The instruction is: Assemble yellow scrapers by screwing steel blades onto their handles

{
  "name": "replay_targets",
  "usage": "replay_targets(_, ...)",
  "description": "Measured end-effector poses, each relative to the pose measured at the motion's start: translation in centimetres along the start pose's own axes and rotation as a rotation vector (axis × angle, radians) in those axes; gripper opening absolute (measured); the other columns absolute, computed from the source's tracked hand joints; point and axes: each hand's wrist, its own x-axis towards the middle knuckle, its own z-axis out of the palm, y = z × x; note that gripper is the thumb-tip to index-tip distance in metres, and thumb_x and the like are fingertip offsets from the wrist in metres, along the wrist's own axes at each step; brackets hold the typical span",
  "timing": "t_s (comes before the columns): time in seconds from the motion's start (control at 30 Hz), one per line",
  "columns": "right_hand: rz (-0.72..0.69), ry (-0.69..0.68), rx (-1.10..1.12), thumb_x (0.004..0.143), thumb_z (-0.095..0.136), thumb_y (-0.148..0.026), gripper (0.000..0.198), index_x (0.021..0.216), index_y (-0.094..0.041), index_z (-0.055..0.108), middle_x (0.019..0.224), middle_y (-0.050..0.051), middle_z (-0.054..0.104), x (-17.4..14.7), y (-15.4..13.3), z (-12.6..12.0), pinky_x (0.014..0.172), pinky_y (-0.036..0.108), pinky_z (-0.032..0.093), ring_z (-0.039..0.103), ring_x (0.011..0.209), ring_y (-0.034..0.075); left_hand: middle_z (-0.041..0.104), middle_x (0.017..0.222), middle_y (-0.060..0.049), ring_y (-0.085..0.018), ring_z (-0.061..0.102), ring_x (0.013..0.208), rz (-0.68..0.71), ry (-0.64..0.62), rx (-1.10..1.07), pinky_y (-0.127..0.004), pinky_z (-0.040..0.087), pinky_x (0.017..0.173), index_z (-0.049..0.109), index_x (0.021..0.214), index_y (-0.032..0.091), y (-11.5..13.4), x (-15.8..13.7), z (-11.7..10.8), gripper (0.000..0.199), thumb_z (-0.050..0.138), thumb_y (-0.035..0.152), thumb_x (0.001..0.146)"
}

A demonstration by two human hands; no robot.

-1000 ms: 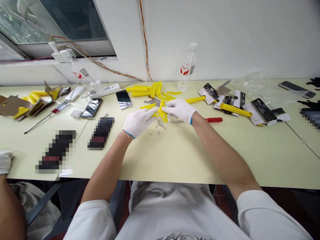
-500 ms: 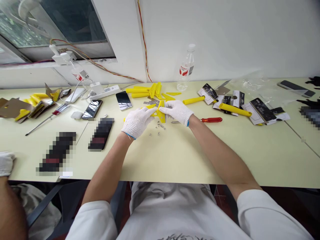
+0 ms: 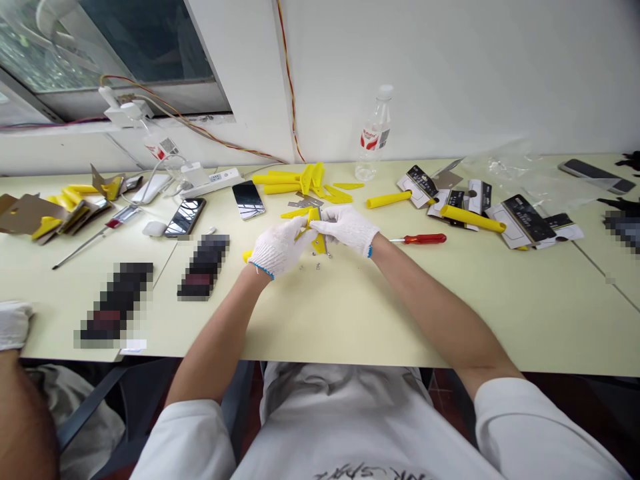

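Note:
In white knit gloves, both of my hands work on one yellow scraper (image 3: pixel 319 245) above the table. My left hand (image 3: pixel 281 245) is closed round its handle, whose yellow end pokes out beside the wrist. My right hand (image 3: pixel 346 228) pinches the head along its grey metal edge, fingertips close to those of the left. Small metal screws and nuts (image 3: pixel 318 266) lie just below the scraper head, partly covered by it. Behind the hands are loose metal blades (image 3: pixel 304 201), more yellow handles (image 3: pixel 276 184) and flat yellow plates (image 3: pixel 345 192).
A red-handled screwdriver (image 3: pixel 424 239) lies right of my right hand. Beyond it are packaged yellow scrapers (image 3: pixel 473 219) with black cards. A bottle (image 3: pixel 375 137) stands by the wall. Phones (image 3: pixel 249 200) and a power strip (image 3: pixel 220 180) lie left; another person's gloved hand (image 3: pixel 14 325) rests at the left edge.
The scraper head has tilted and lowered slightly, covering more of the screws. My hands have drawn closer together, the right shifting a little left along the head.

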Motion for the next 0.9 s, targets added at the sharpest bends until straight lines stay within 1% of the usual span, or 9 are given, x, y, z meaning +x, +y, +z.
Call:
replay_targets(0.23,0.030,-0.035,-0.004,0.088,0.095,-0.060,0.054,0.071,-0.023,0.061,0.065,-0.001,0.063,-0.3,-0.1,-0.6,0.057,0.026,0.048,0.054,0.060,0.013,0.072,0.085,-0.002,-0.020,0.066,0.078,0.052,-0.039,-0.129,-0.031,0.043,0.069,0.072,0.098,0.023,-0.4,0.0,-0.6,0.035,0.056,0.051,0.112)
replay_targets(0.33,0.028,-0.055,-0.066,0.093,0.091,-0.065,0.056,0.071,-0.023,0.060,0.068,0.001,0.066,-0.4,-0.6,-0.7,0.060,0.027,0.048,0.057,0.061,0.014,0.072,0.085,-0.002,-0.019,0.065,0.075,0.064,-0.040,-0.161,-0.031,0.044,0.068,0.072,0.097,0.023,-0.5,0.1,-0.6,0.036,0.054,0.051,0.112)
replay_targets(0.4,0.052,-0.036,-0.121,0.099,0.083,-0.068,0.053,0.078,-0.022,0.065,0.077,0.003,0.072,-0.5,-1.3,-1.0,0.060,0.029,0.048,0.061,0.064,0.016,0.073,0.086,-0.003,-0.020,0.066,0.076,0.049,-0.037,-0.180,-0.030,0.044,0.068,0.073,0.098,0.024,-0.6,0.1,-0.6,0.036,0.055,0.052,0.111)
replay_targets(0.47,0.051,0.056,-0.252,0.105,0.075,-0.067,0.049,0.086,-0.022,0.071,0.086,0.006,0.078,-0.7,-2.0,-1.8,0.063,0.031,0.049,0.067,0.069,0.019,0.074,0.086,-0.003,-0.020,0.065,0.076,0.018,-0.029,-0.186,-0.030,0.044,0.067,0.071,0.095,0.023,-0.7,0.2,-0.8,0.037,0.056,0.053,0.110)
replay_targets(0.53,-0.019,0.197,-0.475,0.108,0.071,-0.061,0.045,0.089,-0.021,0.075,0.091,0.010,0.081,-1.1,-2.5,-3.3,0.071,0.035,0.051,0.071,0.079,0.023,0.071,0.082,-0.002,-0.019,0.062,0.072,-0.024,-0.025,-0.194,-0.031,0.041,0.066,0.068,0.089,0.023,-0.8,0.2,-0.9,0.038,0.057,0.054,0.109)
replay_targets(0.6,-0.086,0.309,-0.696,0.106,0.073,-0.053,0.036,0.092,-0.020,0.079,0.097,0.012,0.084,-2.0,-2.6,-5.1,0.082,0.039,0.053,0.074,0.091,0.028,0.065,0.076,-0.001,-0.018,0.057,0.068,-0.056,-0.021,-0.207,-0.032,0.038,0.064,0.064,0.085,0.023,-1.0,0.3,-1.1,0.039,0.058,0.054,0.108)
replay_targets(0.63,-0.078,0.322,-0.781,0.103,0.075,-0.052,0.033,0.095,-0.021,0.081,0.101,0.012,0.085,-2.5,-2.5,-6.1,0.086,0.041,0.053,0.075,0.095,0.030,0.063,0.074,0.000,-0.017,0.055,0.066,-0.064,-0.019,-0.212,-0.032,0.037,0.063,0.063,0.083,0.023,-1.1,0.4,-1.2,0.040,0.058,0.053,0.108)
replay_targets(0.77,0.098,0.233,-0.978,0.093,0.085,-0.051,0.031,0.104,-0.022,0.086,0.103,0.015,0.086,-4.6,-1.2,-9.0,0.090,0.046,0.055,0.076,0.096,0.035,0.062,0.073,-0.001,-0.017,0.053,0.066,-0.074,0.014,-0.200,-0.032,0.036,0.062,0.062,0.080,0.022,-1.6,0.6,-1.5,0.042,0.059,0.053,0.108)
replay_targets(0.9,0.087,0.162,-0.951,0.088,0.089,-0.049,0.033,0.106,-0.021,0.086,0.110,0.017,0.086,-5.4,0.3,-9.4,0.093,0.045,0.058,0.078,0.107,0.038,0.071,0.080,-0.003,-0.017,0.057,0.068,-0.097,0.016,-0.225,-0.031,0.038,0.062,0.068,0.085,0.020,-1.8,0.7,-1.7,0.043,0.059,0.054,0.109)
